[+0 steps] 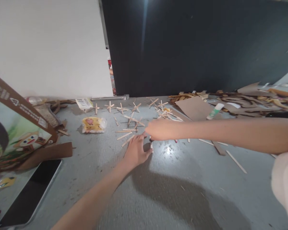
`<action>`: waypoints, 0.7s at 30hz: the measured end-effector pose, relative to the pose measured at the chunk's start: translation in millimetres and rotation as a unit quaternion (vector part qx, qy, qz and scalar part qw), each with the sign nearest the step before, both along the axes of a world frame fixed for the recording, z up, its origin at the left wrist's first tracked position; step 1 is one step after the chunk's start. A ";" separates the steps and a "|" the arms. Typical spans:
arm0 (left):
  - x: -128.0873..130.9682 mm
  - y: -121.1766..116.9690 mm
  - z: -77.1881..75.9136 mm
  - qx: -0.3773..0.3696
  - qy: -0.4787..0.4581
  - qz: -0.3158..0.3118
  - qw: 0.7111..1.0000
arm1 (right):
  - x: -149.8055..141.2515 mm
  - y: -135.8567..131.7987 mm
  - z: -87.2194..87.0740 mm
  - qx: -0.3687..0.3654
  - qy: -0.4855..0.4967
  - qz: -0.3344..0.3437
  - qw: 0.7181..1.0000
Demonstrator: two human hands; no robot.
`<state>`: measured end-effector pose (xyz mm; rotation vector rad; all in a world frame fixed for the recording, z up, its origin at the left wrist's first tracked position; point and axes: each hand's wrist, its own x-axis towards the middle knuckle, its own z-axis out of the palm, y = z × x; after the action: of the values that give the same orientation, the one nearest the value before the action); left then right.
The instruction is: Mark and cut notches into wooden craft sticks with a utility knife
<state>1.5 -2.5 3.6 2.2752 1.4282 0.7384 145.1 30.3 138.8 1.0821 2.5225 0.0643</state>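
Note:
Close together at the middle of the floor-like grey surface are both hands. My left hand rests low, its thumb and fingers curved round a short pale piece of craft stick, with the thumb at its near end. Reaching across from the right, my right hand is closed in a fist just above that piece. A small dark end shows below the fist; the rest of what it grips is hidden. Loose craft sticks lie just left of my left fingers. Behind the hands stand several crossed stick shapes.
A phone and a printed carton are at the left. A yellow packet lies behind my left hand. At the right are a glue stick, cardboard and brown strips. A black panel rises behind.

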 end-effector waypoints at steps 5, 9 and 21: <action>0.8 0.7 0.5 -0.007 0.016 0.005 1.000 | 5.8 -1.8 -3.8 0.046 -0.050 0.120 0.990; -0.1 2.1 -2.3 0.009 0.007 -0.003 1.000 | 7.9 0.3 -1.9 0.052 -0.088 0.132 0.986; -0.6 3.2 -0.8 0.008 -0.010 -0.004 1.000 | 2.1 -7.1 14.5 0.000 -0.054 -0.049 0.997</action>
<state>0.9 0.7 2.8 2.2782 1.4083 0.7690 147.3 23.2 153.3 1.1691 2.3699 0.0923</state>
